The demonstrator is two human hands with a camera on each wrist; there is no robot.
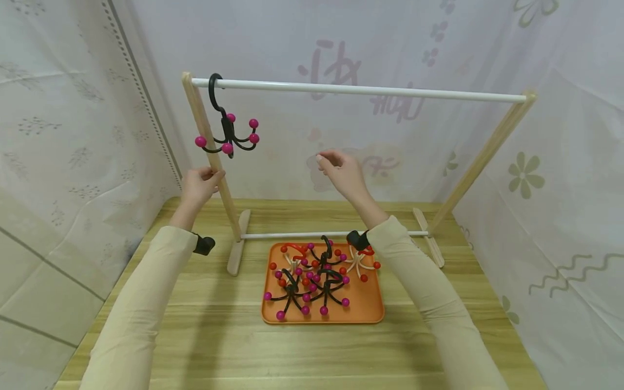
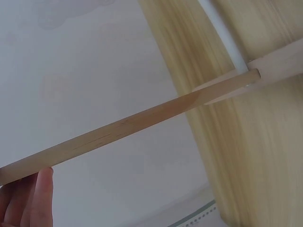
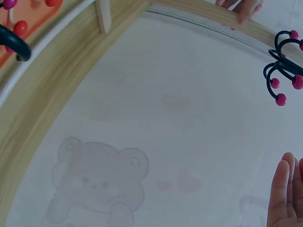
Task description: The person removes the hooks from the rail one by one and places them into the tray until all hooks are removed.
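My left hand (image 1: 197, 187) holds the left wooden post (image 1: 225, 197) of a rack, its thumb and fingers at the post's edge. In the left wrist view, fingertips (image 2: 45, 177) meet the lower side of the post. Above that hand, a black hook hanger (image 1: 227, 130) with pink balls on its prongs hangs from the white top bar (image 1: 361, 89), close to the left end. My right hand (image 1: 343, 173) is raised in front of the back curtain, below the bar, with nothing in it. In the right wrist view its fingers (image 3: 281, 189) look nearly straight.
On the wooden table (image 1: 205, 336), an orange tray (image 1: 365, 309) holds several more hangers, black with pink balls and white with red balls. Behind it runs the rack's lower white bar (image 1: 292, 235). A right wooden post (image 1: 480, 157) and patterned curtains stand around.
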